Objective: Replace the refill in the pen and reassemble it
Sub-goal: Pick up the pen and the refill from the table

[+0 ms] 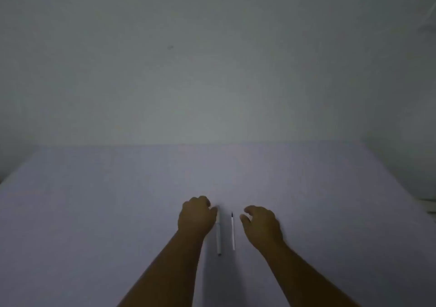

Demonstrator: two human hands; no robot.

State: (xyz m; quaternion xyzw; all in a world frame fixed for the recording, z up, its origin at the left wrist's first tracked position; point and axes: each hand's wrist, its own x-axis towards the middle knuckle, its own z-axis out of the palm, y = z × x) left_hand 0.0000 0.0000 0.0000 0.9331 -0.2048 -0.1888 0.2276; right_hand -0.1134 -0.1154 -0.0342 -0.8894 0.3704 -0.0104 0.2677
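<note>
A white pen [218,234] lies lengthwise on the pale lilac table [118,200], its far end under the fingers of my left hand [195,217]. Those fingers are curled and the thumb touches the pen's top. Just to its right lies a thin white refill [233,232] with a dark tip pointing away from me. My right hand [260,226] hovers to the right of the refill with fingers bent and apart, holding nothing.
A plain grey wall [212,58] rises behind the table's far edge. The table's right edge slants down at the far right, with a pale object [430,206] beyond it. The light is dim.
</note>
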